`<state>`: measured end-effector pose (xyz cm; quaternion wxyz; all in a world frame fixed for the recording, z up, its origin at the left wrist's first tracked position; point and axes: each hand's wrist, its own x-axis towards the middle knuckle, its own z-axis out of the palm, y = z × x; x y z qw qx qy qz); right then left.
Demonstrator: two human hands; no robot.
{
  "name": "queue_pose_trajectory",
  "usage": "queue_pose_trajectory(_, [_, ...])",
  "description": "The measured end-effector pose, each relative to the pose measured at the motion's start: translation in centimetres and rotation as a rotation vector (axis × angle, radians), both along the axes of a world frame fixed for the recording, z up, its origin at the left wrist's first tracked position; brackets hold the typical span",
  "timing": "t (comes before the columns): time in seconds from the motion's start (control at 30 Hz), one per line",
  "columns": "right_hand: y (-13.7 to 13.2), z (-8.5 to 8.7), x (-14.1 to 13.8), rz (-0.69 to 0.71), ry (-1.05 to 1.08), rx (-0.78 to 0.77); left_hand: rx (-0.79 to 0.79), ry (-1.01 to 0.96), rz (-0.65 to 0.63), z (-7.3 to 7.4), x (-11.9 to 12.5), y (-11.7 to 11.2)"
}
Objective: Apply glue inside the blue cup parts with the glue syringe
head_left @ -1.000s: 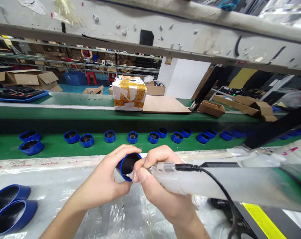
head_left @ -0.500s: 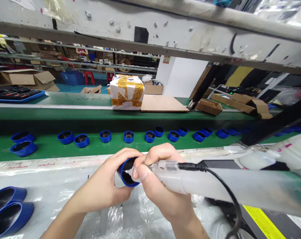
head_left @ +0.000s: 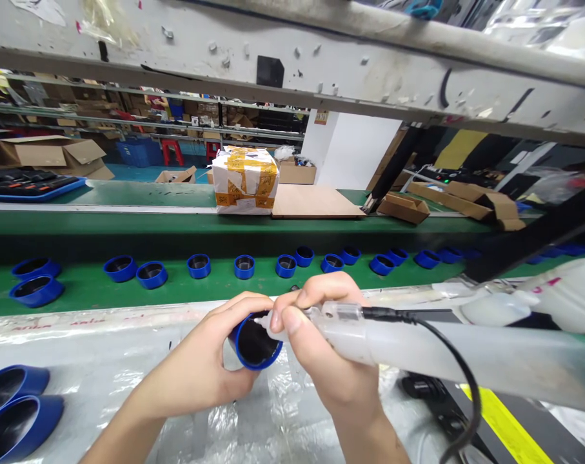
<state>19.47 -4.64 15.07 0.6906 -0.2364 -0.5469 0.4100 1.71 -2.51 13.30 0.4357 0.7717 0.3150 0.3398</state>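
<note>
1. Your left hand [head_left: 209,364] is curled around the blue ring [head_left: 257,343], fingers over the top and thumb beneath; the ring is on your side of the green belt [head_left: 96,298], tilted with its dark opening facing you.
2. Your right hand [head_left: 328,351] is closed around the front of the translucent dispenser [head_left: 413,348]; its nozzle [head_left: 264,321] points into the upper part of the opening; whether the tip touches the inner wall cannot be told.
3. For a steady pass, it should help to brace both hands against each other, turn the ring with the left fingers and hold the nozzle at one even angle; light pressure seems wise, as the rim could slip.
4. Mind the black cable [head_left: 476,399], which loops down on your side of the belt; a snag there could tug the nozzle.
5. Two loose rings [head_left: 26,422] lie on your side of the belt, to the left; a row of rings [head_left: 244,267] stands on it.
</note>
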Motion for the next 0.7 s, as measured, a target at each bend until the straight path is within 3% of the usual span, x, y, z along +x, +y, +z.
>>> queue_pose_trajectory(0.5, [0.5,-0.1,0.9,-0.054,-0.038,0.004,0.016,0.015,0.015,-0.3,-0.5,0.2])
queue_pose_trajectory(0.53, [0.6,-0.1,1.1,-0.048,-0.037,0.010,0.047,0.021,0.073,-0.6,-0.7,0.6])
queue_pose_trajectory(0.6, [0.8,-0.2,1.6,-0.053,-0.032,0.021,0.128,0.041,0.331,-1.4,-1.5,2.1])
queue_pose_trajectory(0.7, [1.2,-0.2,2.4,-0.088,-0.029,-0.004,0.185,0.090,0.919,-2.7,-4.5,5.2])
